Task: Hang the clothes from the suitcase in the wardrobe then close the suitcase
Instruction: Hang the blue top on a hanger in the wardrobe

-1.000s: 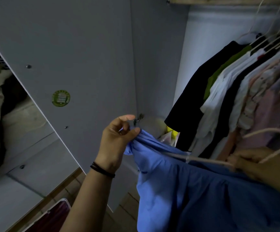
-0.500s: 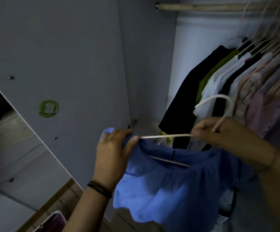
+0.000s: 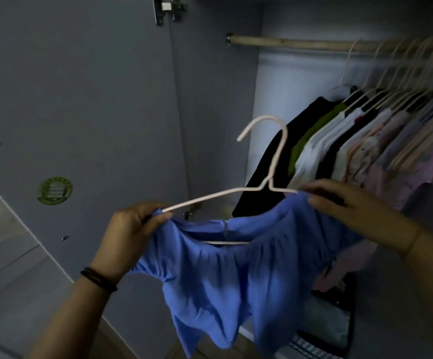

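While both grips hold it up in front of the open wardrobe, the blue thin-fabric garment [image 3: 225, 275] sits on a pale pink wire hanger [image 3: 278, 154], centre frame, well below the rail. Cloth is gathered along the top edge and hangs loose and crumpled below. The hanger's bottom bar shows through the garment's opening; both sloping arms run into the cloth at their ends.

Left grip [image 3: 130, 229]: thumb and fingers pinching bunched blue cloth right where the hanger's left arm goes in. Two black bands [image 3: 99, 279] on that wrist.

Right grip [image 3: 345, 206]: fingers over and thumb under the hanger's right end, pinching wire and cloth edge together. Slightly blurred, but closed on it.

Hanger hook is free, standing up tilted, open end pointing left, not touching anything.

Round wooden rail [image 3: 301, 44] runs across the top right. Row of clothes on pale hangers [image 3: 352, 141] is packed on its right part: black garment [image 3: 257, 195] nearest, then a green one [image 3: 311, 136], then whites and pinks. Left stretch of rail is bare.

Grey wardrobe door [image 3: 80, 99] stands open on the left, with a round green sticker [image 3: 54, 190] on its inner face and a metal hinge [image 3: 167, 7] at the top. Folded items [image 3: 321, 325] lie on the wardrobe floor, too dark to identify.
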A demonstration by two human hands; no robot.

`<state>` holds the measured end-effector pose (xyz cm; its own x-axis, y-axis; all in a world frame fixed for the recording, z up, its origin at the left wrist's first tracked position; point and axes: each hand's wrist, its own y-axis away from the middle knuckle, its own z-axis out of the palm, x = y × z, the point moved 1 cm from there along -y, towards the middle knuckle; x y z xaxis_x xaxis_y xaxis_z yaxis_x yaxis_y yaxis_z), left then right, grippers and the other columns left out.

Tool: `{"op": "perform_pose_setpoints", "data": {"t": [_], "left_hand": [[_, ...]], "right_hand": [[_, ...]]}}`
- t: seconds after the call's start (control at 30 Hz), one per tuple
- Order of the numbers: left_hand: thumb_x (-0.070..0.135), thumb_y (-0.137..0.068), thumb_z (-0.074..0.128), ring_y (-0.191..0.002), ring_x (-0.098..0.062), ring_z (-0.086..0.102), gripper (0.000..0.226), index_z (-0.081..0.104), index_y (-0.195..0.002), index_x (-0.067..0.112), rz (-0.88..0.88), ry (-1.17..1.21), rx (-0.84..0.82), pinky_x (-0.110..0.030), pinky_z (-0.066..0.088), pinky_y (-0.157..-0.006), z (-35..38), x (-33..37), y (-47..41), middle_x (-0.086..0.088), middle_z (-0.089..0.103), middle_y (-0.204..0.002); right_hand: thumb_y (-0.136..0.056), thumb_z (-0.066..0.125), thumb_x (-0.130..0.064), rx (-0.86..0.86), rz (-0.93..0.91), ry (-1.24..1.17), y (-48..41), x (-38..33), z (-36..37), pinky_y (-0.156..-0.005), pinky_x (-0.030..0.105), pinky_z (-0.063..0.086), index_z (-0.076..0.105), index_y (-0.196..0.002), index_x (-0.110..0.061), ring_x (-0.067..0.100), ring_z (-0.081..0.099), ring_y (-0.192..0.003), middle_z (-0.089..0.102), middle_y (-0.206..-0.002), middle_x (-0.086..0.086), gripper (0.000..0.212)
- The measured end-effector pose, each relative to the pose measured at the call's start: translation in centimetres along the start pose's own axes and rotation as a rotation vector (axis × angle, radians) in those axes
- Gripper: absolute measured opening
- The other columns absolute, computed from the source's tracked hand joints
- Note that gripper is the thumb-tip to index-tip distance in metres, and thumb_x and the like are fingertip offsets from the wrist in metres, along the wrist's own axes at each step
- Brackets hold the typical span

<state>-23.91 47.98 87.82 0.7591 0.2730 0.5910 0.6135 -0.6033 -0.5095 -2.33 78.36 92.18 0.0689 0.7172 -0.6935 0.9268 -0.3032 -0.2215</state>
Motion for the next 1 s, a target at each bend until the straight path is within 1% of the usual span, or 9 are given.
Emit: {"op": "perform_pose_setpoints", "data": {"t": [0.1,0.2,0.33,0.47,0.6,0.67,0.8,0.9,1.0], "left_hand": [[0.043,-0.084,0.065,-0.075,-0.017,0.064,0.034,0.069,-0.080,0.010,-0.053,0.053,-0.007,-0.021,0.047,-0.065,0.3,-0.7,0.0,-0.001,0.067,-0.077],[0.058,-0.077,0.056,-0.076,-0.028,0.063,0.056,0.068,-0.080,0.003,-0.060,0.075,-0.067,-0.034,0.047,-0.070,0.8,-0.8,-0.4,-0.013,0.067,-0.077],[0.053,-0.080,0.059,-0.076,-0.019,0.063,0.048,0.071,-0.082,0.007,0.031,0.074,-0.103,-0.025,0.047,-0.069,1.5,0.8,-1.5,-0.007,0.069,-0.076],[0.037,-0.083,0.061,-0.082,-0.011,0.064,0.020,0.072,-0.082,0.020,0.014,0.122,-0.096,-0.010,0.045,-0.068,1.6,1.2,-1.8,0.006,0.070,-0.080],[0.035,-0.081,0.060,-0.079,-0.029,0.064,0.020,0.071,-0.077,0.019,-0.087,0.226,-0.064,-0.031,0.049,-0.071,0.9,-0.8,-1.6,-0.011,0.068,-0.077],[0.038,-0.081,0.065,-0.080,-0.034,0.063,0.021,0.068,-0.076,0.017,-0.111,0.254,-0.053,-0.034,0.048,-0.071,0.6,-1.3,-1.6,-0.016,0.067,-0.077],[0.036,-0.079,0.061,-0.079,-0.026,0.065,0.017,0.071,-0.077,0.021,-0.118,0.260,-0.061,-0.031,0.049,-0.072,0.9,-0.4,-1.9,-0.009,0.070,-0.077],[0.034,-0.079,0.061,-0.081,-0.018,0.066,0.018,0.073,-0.078,0.022,-0.107,0.243,-0.056,-0.028,0.049,-0.073,0.6,0.0,-2.2,-0.003,0.071,-0.081],[0.035,-0.078,0.060,-0.080,-0.017,0.065,0.021,0.075,-0.081,0.020,-0.078,0.211,-0.052,-0.024,0.048,-0.071,-0.3,-0.1,-2.3,-0.002,0.071,-0.081]], "right_hand": [[-0.086,0.044,-0.065,0.084,-0.019,0.117,0.8,2.6,0.1,-0.067,0.025,0.047,0.066,-0.088,-0.020,0.005,0.062,-0.082,0.069,-0.086,-0.001,0.050],[-0.079,0.036,-0.078,0.197,-0.063,0.083,1.0,3.7,1.3,-0.061,0.028,0.044,0.061,-0.076,-0.006,0.018,0.059,-0.068,0.063,-0.070,0.009,0.076],[-0.092,0.045,-0.054,0.202,-0.100,0.015,0.7,2.8,2.9,-0.055,0.011,0.037,0.056,-0.067,-0.034,0.000,0.054,-0.058,0.058,-0.063,-0.013,0.033],[-0.082,0.039,-0.072,0.187,-0.117,-0.009,0.4,2.7,3.0,-0.057,0.014,0.042,0.060,-0.068,-0.028,0.004,0.058,-0.063,0.062,-0.067,-0.009,0.051],[-0.071,0.036,-0.085,0.275,-0.073,-0.014,1.2,3.6,0.4,-0.078,0.000,0.039,0.063,-0.084,-0.062,-0.018,0.056,-0.091,0.061,-0.093,-0.042,0.038],[-0.072,0.037,-0.084,0.291,-0.057,0.007,1.3,3.9,-0.7,-0.085,0.000,0.036,0.059,-0.091,-0.067,-0.018,0.053,-0.097,0.059,-0.100,-0.041,0.034],[-0.080,0.035,-0.076,0.249,-0.136,0.111,-0.1,1.9,0.1,-0.088,0.007,0.036,0.056,-0.106,-0.050,-0.011,0.050,-0.103,0.058,-0.105,-0.029,0.042],[-0.077,0.033,-0.081,0.152,-0.150,0.139,-1.1,1.0,1.8,-0.060,0.011,0.037,0.058,-0.075,-0.030,0.000,0.056,-0.069,0.056,-0.066,-0.012,0.057],[-0.077,0.036,-0.080,0.191,-0.173,0.093,-1.0,1.6,1.6,-0.054,0.019,0.035,0.054,-0.066,-0.013,0.013,0.053,-0.059,0.050,-0.059,0.004,0.070]]}}
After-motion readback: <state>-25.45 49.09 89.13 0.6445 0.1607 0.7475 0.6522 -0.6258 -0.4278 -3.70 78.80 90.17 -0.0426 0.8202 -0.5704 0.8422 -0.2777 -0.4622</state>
